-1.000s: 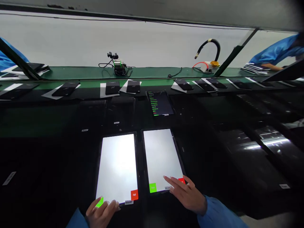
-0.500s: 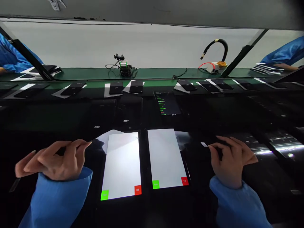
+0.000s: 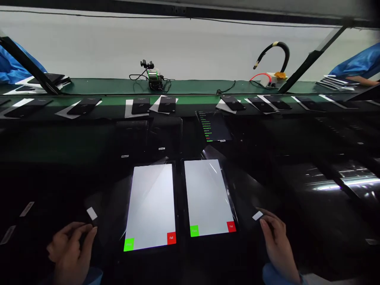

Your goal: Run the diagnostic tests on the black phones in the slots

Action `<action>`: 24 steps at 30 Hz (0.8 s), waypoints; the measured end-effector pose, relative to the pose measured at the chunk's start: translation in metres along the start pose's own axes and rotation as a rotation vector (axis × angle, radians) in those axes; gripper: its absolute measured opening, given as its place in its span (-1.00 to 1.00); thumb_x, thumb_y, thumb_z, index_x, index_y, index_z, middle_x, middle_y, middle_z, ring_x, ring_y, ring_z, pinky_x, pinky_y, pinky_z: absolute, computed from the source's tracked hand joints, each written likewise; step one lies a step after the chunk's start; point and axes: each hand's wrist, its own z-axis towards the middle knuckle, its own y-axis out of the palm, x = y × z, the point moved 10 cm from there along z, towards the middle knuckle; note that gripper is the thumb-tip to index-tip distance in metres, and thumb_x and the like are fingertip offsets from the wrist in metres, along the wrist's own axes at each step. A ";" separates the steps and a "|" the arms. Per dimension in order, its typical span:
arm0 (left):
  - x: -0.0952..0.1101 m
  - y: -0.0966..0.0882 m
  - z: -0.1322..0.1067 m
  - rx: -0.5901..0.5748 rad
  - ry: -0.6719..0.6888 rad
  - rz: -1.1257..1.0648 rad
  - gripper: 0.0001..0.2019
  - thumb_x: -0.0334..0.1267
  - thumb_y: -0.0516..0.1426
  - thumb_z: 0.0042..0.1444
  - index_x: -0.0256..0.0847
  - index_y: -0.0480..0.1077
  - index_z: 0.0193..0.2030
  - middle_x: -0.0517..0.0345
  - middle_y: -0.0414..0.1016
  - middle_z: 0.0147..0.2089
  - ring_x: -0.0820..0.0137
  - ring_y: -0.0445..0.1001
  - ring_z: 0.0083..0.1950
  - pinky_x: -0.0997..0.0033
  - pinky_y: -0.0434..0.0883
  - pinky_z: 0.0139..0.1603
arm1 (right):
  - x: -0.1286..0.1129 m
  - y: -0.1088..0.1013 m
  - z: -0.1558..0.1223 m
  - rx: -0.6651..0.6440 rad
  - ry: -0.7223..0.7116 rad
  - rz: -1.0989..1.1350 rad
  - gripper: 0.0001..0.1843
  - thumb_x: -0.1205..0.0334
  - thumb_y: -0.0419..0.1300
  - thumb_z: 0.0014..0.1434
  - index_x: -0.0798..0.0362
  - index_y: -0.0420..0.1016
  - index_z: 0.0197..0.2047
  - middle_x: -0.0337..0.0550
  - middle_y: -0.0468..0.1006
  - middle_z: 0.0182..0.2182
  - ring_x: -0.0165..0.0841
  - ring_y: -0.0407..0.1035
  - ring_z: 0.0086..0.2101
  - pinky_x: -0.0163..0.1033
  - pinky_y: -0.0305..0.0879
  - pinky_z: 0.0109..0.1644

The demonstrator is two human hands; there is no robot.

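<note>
Two tablets lie side by side in front of me, both screens lit white with a green square and a red square at the bottom: the left tablet point(image 3: 151, 206) and the right tablet point(image 3: 208, 196). A clear film with a white tab point(image 3: 91, 213) stretches from the left tablet towards my left hand point(image 3: 71, 247), whose fingers are curled in a pinch on it. Another clear film with a white tab point(image 3: 257, 215) runs off the right tablet to my right hand point(image 3: 276, 241), which is also closed on it. Both sleeves are blue.
A third tablet point(image 3: 213, 126) further back shows green text lines. Several dark devices on white sheets lie along the green conveyor belt point(image 3: 192, 87). A small wired device point(image 3: 152, 77) and a black hose point(image 3: 274, 49) stand behind. Co-workers' blue sleeves point(image 3: 356, 63) show at both far corners.
Both hands left the screens' bottom edges, went out beside the tablets' tops, and have now come back towards me, drawing the clear films down and outward off the screens.
</note>
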 end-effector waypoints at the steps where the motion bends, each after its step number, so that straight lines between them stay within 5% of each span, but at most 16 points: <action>1: -0.001 0.005 -0.007 -0.013 -0.007 -0.016 -0.69 0.09 0.08 -0.24 -0.12 0.37 -0.59 0.02 0.40 -0.33 0.17 0.39 -0.34 0.03 0.33 -0.23 | 0.003 0.004 -0.004 -0.017 0.017 0.020 -0.69 -0.08 0.00 0.24 -0.04 0.35 -0.20 -0.06 0.44 -0.05 -0.16 0.28 0.00 0.01 0.27 0.03; 6: -0.034 0.028 -0.043 -0.052 -0.126 -0.218 -0.60 0.16 0.10 -0.26 -0.15 0.40 -0.47 -0.04 0.30 -0.20 0.01 0.35 -0.09 -0.15 0.25 0.10 | 0.023 0.024 -0.015 -0.135 0.105 0.118 -0.66 -0.11 0.01 0.23 -0.05 0.37 -0.16 -0.11 0.42 0.03 -0.21 0.34 0.01 -0.05 0.27 0.10; 12: -0.042 0.054 -0.079 -0.082 -0.191 -0.442 -0.59 0.17 0.01 0.07 -0.12 0.37 -0.20 0.05 0.31 0.05 0.15 0.25 0.20 0.11 0.06 0.35 | 0.063 0.046 -0.031 -0.316 0.380 0.295 -0.46 -0.26 0.15 0.04 -0.05 0.45 -0.06 -0.14 0.38 0.12 -0.12 0.23 0.14 -0.09 0.07 0.29; 16: -0.041 0.066 -0.082 -0.135 -0.241 -0.600 -0.54 0.18 0.03 0.08 -0.11 0.38 -0.06 0.10 0.33 0.15 0.19 0.19 0.29 0.22 0.00 0.40 | 0.065 0.047 -0.031 -0.339 0.432 0.325 -0.42 -0.31 0.18 -0.02 -0.03 0.51 -0.12 -0.14 0.40 0.11 -0.11 0.23 0.15 -0.13 0.02 0.31; 24: -0.054 0.072 -0.081 -0.186 -0.324 -0.665 -0.46 0.25 0.17 -0.07 -0.15 0.45 -0.14 0.07 0.35 0.17 0.09 0.17 0.31 0.19 0.01 0.40 | 0.060 0.049 -0.031 -0.313 0.432 0.376 -0.50 -0.27 0.23 -0.04 -0.04 0.55 -0.21 -0.16 0.37 0.14 -0.07 0.22 0.16 -0.14 0.17 0.25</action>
